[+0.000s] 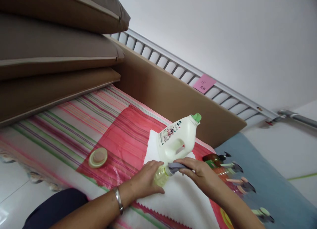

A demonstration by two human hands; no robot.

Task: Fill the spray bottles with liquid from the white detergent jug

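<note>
The white jug (pixel 177 139) with its green spout is lying tilted on a white cloth (pixel 183 196) over the striped mat. My left hand (pixel 148 177) is clamping its yellowish base; my right hand (pixel 198 172) is pinching a grey rag (pixel 174 167) against it.
</note>
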